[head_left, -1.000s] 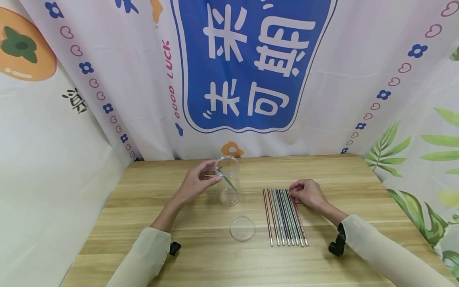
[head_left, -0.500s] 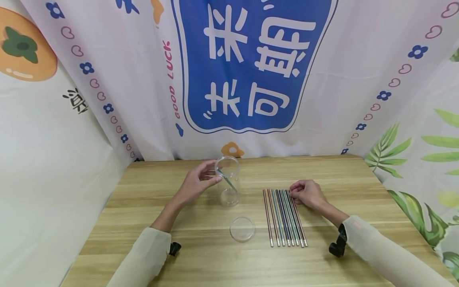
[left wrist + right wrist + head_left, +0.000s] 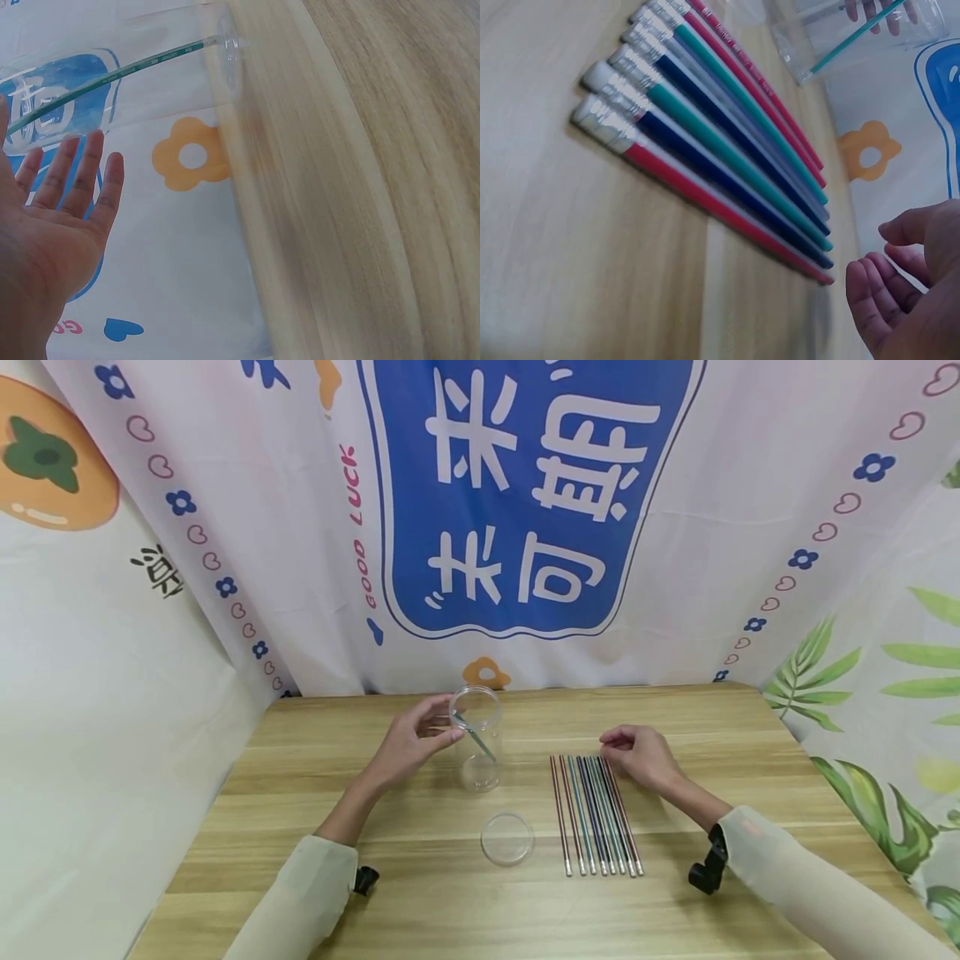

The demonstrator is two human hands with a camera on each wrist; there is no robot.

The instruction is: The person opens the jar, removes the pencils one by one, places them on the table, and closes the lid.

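A clear plastic jar (image 3: 487,739) stands upright without its lid. One green pencil (image 3: 127,71) leans inside it. My left hand (image 3: 408,739) is at the jar's left side near the rim, thumb in front and other fingers behind; in the left wrist view these fingers look straight, their tips touching or very near the wall. Several pencils (image 3: 592,814) in red, green, blue and grey lie side by side to the jar's right, eraser ends towards me. Just beyond their tips at the right, my right hand (image 3: 645,756) hovers with loosely bent fingers, holding nothing.
A round clear lid (image 3: 507,839) lies flat on the wooden table (image 3: 420,893), in front of the jar and left of the pencils. A printed cloth (image 3: 315,568) hangs behind the table's far edge.
The rightmost red pencil shifted slightly left against its row. My right hand has since let go of it and risen a little off the tips. The left hand and jar stay put.
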